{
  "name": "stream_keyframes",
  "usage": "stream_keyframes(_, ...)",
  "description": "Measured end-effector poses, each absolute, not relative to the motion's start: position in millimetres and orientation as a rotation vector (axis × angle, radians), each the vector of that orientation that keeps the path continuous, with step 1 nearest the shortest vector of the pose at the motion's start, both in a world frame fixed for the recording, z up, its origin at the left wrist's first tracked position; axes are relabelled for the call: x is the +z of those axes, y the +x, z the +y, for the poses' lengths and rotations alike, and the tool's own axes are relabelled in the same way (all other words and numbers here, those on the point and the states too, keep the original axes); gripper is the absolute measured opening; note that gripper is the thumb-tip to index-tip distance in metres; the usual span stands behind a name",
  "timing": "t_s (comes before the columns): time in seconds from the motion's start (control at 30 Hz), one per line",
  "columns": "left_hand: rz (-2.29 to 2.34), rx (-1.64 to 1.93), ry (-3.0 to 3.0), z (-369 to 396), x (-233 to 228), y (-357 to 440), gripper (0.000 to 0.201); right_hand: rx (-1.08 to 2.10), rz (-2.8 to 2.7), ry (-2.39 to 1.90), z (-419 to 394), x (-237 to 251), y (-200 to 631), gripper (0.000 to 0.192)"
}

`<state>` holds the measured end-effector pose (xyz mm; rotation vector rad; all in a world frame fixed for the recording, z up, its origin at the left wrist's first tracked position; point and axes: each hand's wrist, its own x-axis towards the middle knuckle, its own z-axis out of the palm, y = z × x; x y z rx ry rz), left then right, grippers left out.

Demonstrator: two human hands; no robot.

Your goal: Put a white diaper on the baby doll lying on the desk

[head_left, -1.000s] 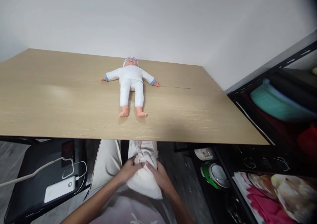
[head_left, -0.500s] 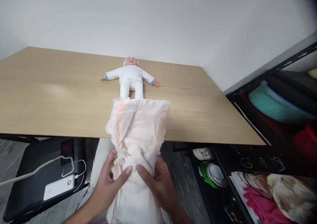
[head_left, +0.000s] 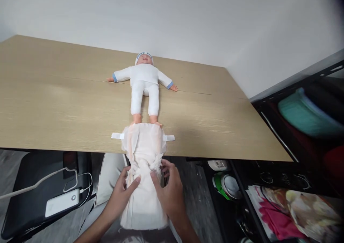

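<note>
An unfolded white diaper stretches from above my lap up onto the front edge of the table. White tabs stick out on both sides of its far end. My left hand grips its left edge, thumb on top and fingers underneath. At the right edge, my right hand holds it with the thumb on top; some of its fingers show beyond the edge. Beyond the diaper a baby doll in white clothes and a printed cap lies on its back, arms spread, its feet at the diaper's far end.
The wooden table meets the wall at the back. On the left, a black stool carries a white power bank with cables. A black shelf on the right holds a teal basin, a green-rimmed container and pink cloth.
The diaper has been lowered, its far end now lying on the table with both tabs in sight. The doll's feet have come into view. My right hand's fingers have spread somewhat.
</note>
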<state>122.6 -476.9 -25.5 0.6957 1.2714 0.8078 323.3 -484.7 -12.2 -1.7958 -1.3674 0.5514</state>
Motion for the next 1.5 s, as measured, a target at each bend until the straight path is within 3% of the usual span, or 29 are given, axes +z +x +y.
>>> stream_keyframes(0.13,1.266,0.730,0.740,-480,-29,116,0.088,0.247,-1.558,-1.655,-462,8,319,0.050)
stream_keyframes(0.27,1.265,0.676,0.836,-482,-25,111,0.084,0.309,-1.942,-1.496,-415,25,300,0.065)
stream_keyframes(0.5,1.283,0.562,1.349,-469,-2,77,0.062,0.383,-2.222,-1.576,-373,3,283,0.079)
stream_keyframes(0.63,1.209,0.495,1.721,-425,30,43,0.043,0.373,-2.236,-1.596,-373,1,284,0.079)
stream_keyframes(0.8,1.311,0.688,2.186,-324,62,32,0.033,0.355,-2.227,-1.601,-373,1,283,0.079)
stream_keyframes(0.87,1.283,0.651,2.491,-281,65,44,0.042,0.343,-2.220,-1.599,-372,-2,283,0.079)
stream_keyframes(1.03,0.902,0.249,2.975,-204,62,92,0.091,0.323,-2.232,-1.606,-372,-7,283,0.079)
stream_keyframes(1.23,0.500,0.121,3.024,-167,53,123,0.110,0.326,-2.223,-1.599,-371,-8,282,0.077)
stream_keyframes(1.3,0.427,0.200,2.989,-157,51,128,0.100,0.334,-2.224,-1.594,-371,-8,282,0.078)
stream_keyframes(1.5,0.252,0.350,2.896,-137,48,150,0.045,0.376,-2.222,-1.588,-371,-4,284,0.076)
